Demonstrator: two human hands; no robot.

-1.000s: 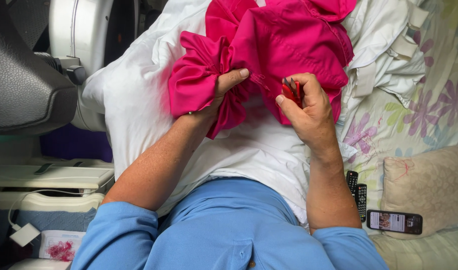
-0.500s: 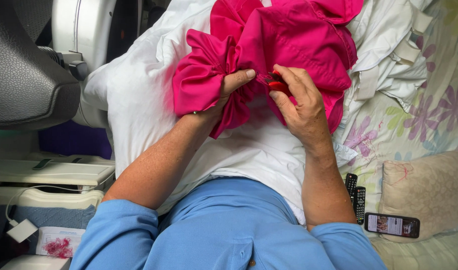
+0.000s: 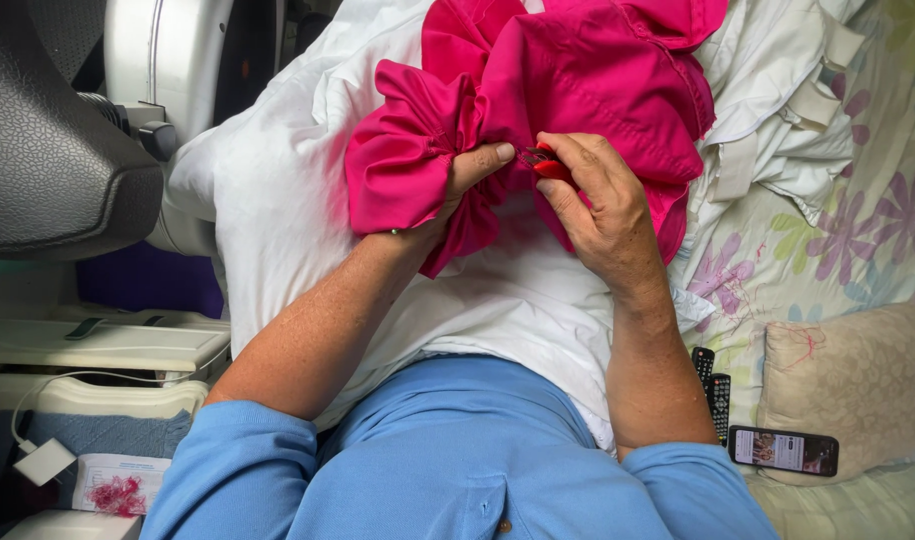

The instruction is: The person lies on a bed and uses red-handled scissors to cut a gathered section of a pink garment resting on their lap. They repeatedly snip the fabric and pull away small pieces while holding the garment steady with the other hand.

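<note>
**Both hands closed on pink cloth and a small red tool**

Pinched between thumb and fingers of the right hand [image 3: 603, 210] is one small red tool [image 3: 546, 163], its dark tip poking out leftward; the palm covers most of it, so its kind is hard to make out. Just left of that grip, the left hand [image 3: 456, 185] is closed on a gathered fold of the pink cloth [image 3: 598, 75], thumb on top, fingers hidden under the fabric. The two hands nearly meet at the tool's tip.

One pink cloth spreads above and to both sides of the grip, its top cut off by the frame edge. Beneath it lies a white sheet [image 3: 278, 200], covering the lap below the hands.

Well below and right of the right hand lie two remotes [image 3: 713, 395], partly hidden behind the forearm, and one phone [image 3: 784, 450] against one beige cushion [image 3: 848, 380]. A flowered cover [image 3: 828, 240] runs along the right. Far left of the grip stands a white machine [image 3: 168, 60], only partly in view.
</note>
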